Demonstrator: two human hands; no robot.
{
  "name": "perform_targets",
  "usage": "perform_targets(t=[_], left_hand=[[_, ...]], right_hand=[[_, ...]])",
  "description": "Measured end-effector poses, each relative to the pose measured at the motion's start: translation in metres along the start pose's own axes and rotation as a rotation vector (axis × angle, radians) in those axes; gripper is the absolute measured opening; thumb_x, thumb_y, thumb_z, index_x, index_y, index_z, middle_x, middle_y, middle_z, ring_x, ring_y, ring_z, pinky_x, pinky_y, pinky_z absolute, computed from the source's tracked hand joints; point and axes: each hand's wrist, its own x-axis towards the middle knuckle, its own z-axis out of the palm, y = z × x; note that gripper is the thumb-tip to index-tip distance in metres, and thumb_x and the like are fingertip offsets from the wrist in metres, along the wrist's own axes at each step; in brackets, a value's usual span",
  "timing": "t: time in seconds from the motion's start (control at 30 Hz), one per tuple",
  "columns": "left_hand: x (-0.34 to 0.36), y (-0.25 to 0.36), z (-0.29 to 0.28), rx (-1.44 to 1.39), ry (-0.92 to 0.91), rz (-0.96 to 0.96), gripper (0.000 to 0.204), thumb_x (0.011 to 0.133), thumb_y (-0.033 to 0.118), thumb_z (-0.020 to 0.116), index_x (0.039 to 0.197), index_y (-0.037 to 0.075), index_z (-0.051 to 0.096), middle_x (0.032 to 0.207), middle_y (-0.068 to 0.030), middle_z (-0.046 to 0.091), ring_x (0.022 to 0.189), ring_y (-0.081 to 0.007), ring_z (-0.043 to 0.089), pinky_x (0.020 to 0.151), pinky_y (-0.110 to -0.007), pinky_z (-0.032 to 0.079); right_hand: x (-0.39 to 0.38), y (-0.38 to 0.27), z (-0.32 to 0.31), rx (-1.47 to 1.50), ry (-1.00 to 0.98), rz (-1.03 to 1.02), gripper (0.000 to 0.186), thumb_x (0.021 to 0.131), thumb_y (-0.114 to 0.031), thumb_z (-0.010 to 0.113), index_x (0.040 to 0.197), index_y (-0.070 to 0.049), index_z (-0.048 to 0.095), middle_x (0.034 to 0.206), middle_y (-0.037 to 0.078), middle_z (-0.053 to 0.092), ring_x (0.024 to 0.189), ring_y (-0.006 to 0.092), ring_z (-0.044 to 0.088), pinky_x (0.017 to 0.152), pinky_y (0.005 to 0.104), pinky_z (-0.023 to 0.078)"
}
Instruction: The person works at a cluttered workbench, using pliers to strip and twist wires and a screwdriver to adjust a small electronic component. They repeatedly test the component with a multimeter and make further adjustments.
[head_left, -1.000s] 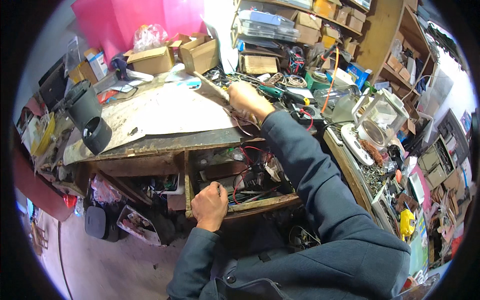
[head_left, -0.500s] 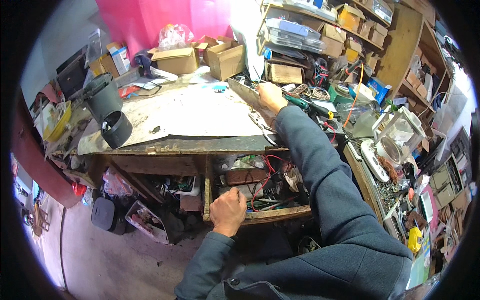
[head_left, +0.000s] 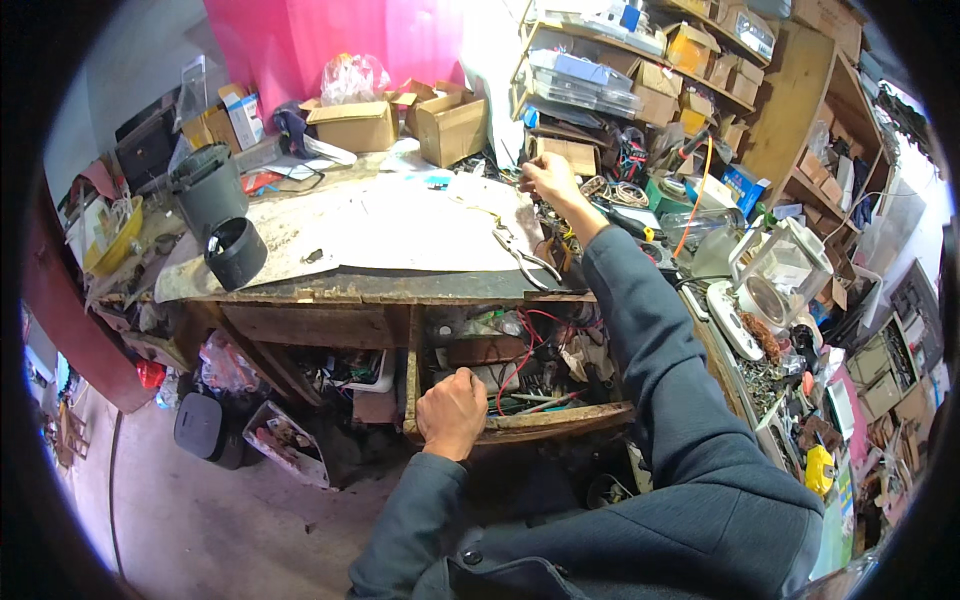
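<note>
Left hand (head_left: 452, 412) is on the front edge of the open wooden drawer (head_left: 540, 420) under the workbench (head_left: 350, 285) — fingers curled down over the drawer lip, knuckles up, gripping the board. Drawer is pulled out and stuffed with red wires (head_left: 520, 345), small tools and scraps.

Right hand (head_left: 548, 180) is stretched out to the far right part of the bench top, at the foot of the shelving (head_left: 640, 60). Fingers are bunched together, fingertips down into the clutter of cables and parts; whether they pinch anything I cannot tell — too small and partly hidden.

Near the right forearm: pliers (head_left: 522, 255) lying flat on the pale sheet (head_left: 380, 225) that covers the bench, handles toward the bench edge. Not touched by either hand.

Left side of the bench: a black cylindrical pot (head_left: 236, 252) on the sheet's corner, a taller dark bucket (head_left: 207, 185) just behind it. Cardboard boxes (head_left: 400, 120) line the back against the pink wall. A clear plastic jug-like appliance (head_left: 785, 275) sits on the side counter to the right, well apart from both hands.
</note>
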Motion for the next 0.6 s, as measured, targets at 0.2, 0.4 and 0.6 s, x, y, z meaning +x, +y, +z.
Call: perform_targets(t=[0.2, 0.4, 0.6], left_hand=[[-0.002, -0.001, -0.009, -0.133, 0.019, -0.062, 0.022, 0.093, 0.028, 0.064, 0.094, 0.008, 0.074, 0.092, -0.019, 0.074, 0.085, -0.0418, 0.071, 0.075, -0.05, 0.055], [-0.004, 0.005, -0.017, -0.219, 0.03, -0.151, 0.023, 0.092, 0.031, 0.071, 0.103, 0.012, 0.077, 0.087, -0.0194, 0.074, 0.083, -0.0402, 0.071, 0.073, -0.047, 0.054], [-0.004, -0.006, -0.014, -0.497, 0.039, -0.122, 0.04, 0.088, 0.03, 0.076, 0.122, 0.009, 0.069, 0.095, -0.012, 0.078, 0.086, -0.029, 0.075, 0.076, -0.04, 0.055]], right_hand=[[-0.137, -0.041, 0.021, 0.253, -0.106, -0.247, 0.016, 0.097, -0.01, 0.071, 0.107, 0.003, 0.068, 0.094, 0.01, 0.076, 0.086, 0.0163, 0.074, 0.074, 0.0292, 0.059], [-0.264, -0.023, 0.06, 0.316, -0.111, -0.258, 0.019, 0.089, -0.003, 0.078, 0.106, 0.002, 0.069, 0.096, 0.004, 0.074, 0.086, 0.0079, 0.069, 0.078, 0.0259, 0.058], [-0.322, -0.016, 0.071, 0.244, -0.159, -0.18, 0.024, 0.089, -0.003, 0.079, 0.11, 0.002, 0.069, 0.097, 0.005, 0.075, 0.087, 0.008, 0.07, 0.079, 0.0258, 0.059]])
